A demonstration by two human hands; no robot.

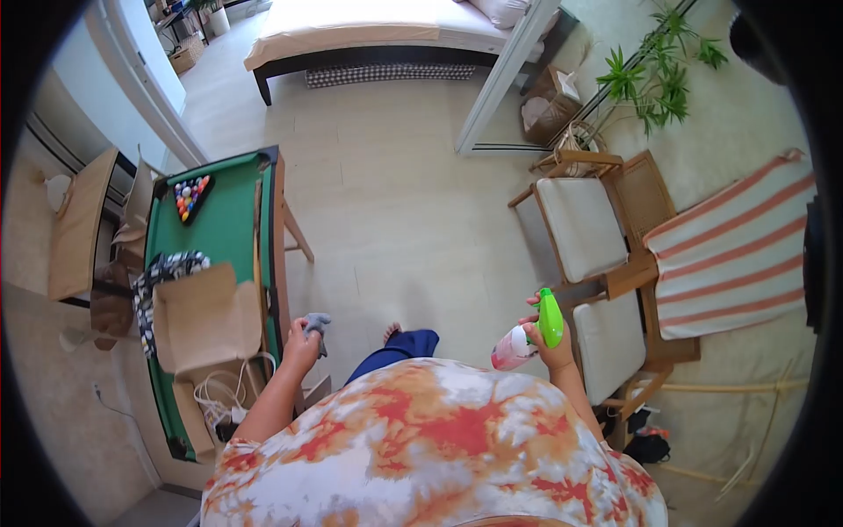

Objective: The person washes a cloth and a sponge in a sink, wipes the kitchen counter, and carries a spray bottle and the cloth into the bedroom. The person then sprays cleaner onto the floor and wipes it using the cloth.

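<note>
In the head view, my left hand (303, 348) is closed around a grey cloth (318, 330), beside the right edge of a small pool table (230, 204). My right hand (551, 351) grips a spray bottle (516, 348) with a bright green spray head (551, 318) and a white and pink body. It is held tilted, close to the cushioned chair on the right. Both hands are in front of my body, wide apart.
On the pool table lie racked balls (187, 200), an open cardboard box (209, 321), cables (224, 391) and a patterned cloth (158, 274). Two cushioned chairs (581, 227) stand right, one with a striped towel (738, 250). Ahead are a glass door frame (496, 83) and a bed (351, 35).
</note>
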